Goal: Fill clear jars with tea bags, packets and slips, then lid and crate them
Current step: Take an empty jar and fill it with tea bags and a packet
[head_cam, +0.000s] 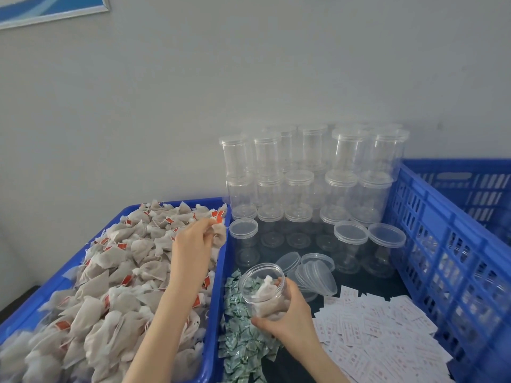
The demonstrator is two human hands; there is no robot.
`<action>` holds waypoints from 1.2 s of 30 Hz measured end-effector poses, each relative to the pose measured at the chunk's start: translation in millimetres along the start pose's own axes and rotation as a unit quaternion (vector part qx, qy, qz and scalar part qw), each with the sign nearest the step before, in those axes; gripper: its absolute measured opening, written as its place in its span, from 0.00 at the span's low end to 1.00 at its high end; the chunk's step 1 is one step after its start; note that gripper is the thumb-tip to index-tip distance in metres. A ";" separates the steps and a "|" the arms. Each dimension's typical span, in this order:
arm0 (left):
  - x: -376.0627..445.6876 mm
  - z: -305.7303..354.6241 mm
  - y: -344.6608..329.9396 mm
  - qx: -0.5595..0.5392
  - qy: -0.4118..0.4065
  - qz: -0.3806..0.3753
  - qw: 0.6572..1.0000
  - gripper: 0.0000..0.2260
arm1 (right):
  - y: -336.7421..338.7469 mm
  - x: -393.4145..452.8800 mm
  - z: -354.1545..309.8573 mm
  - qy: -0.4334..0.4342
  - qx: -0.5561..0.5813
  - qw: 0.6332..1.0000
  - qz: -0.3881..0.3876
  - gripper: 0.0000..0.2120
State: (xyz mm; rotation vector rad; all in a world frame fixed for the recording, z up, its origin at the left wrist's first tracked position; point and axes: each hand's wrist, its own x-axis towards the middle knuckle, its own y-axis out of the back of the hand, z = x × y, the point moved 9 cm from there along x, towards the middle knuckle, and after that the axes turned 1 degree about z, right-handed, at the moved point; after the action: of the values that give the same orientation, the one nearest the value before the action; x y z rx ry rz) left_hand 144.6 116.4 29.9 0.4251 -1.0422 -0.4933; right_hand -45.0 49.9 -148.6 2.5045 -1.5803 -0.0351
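My right hand [287, 313] grips a clear open jar [264, 288], tilted toward the left, with a few tea bags inside. My left hand [193, 244] reaches into the blue tray [218, 299] heaped with tea bags [110, 286] and pinches one tea bag [219, 236] near the tray's far right corner. Under the jar lies a pile of small green packets [243, 341]. White slips [381, 333] are spread to the right of it. Loose clear lids [315, 275] lie just behind the held jar.
Stacked lidded clear jars [312, 186] stand against the wall behind the work area, with more single jars in front of them. A tall blue slotted crate [442, 244] walls off the right side. The dark tabletop shows between the jars and slips.
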 end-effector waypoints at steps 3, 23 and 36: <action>1.6 28.6 1.4 -0.080 -0.026 -0.041 0.996 0.11 | -0.7 0.2 -0.7 0.006 -0.006 1.000 0.000 0.49; -82.4 91.5 -119.9 0.094 -0.125 -0.500 0.852 0.08 | 18.9 3.6 14.5 0.011 -0.019 0.999 0.032 0.33; -57.1 31.3 -122.4 0.078 0.093 -0.305 0.945 0.07 | 66.7 -4.4 22.4 0.012 0.003 0.995 0.100 0.51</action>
State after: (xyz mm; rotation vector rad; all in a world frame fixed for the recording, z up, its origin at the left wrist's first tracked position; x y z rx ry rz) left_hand 70.6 46.5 -64.1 0.9305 -0.7565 -0.9041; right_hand -109.1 22.8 -159.9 2.3283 -1.8137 0.0273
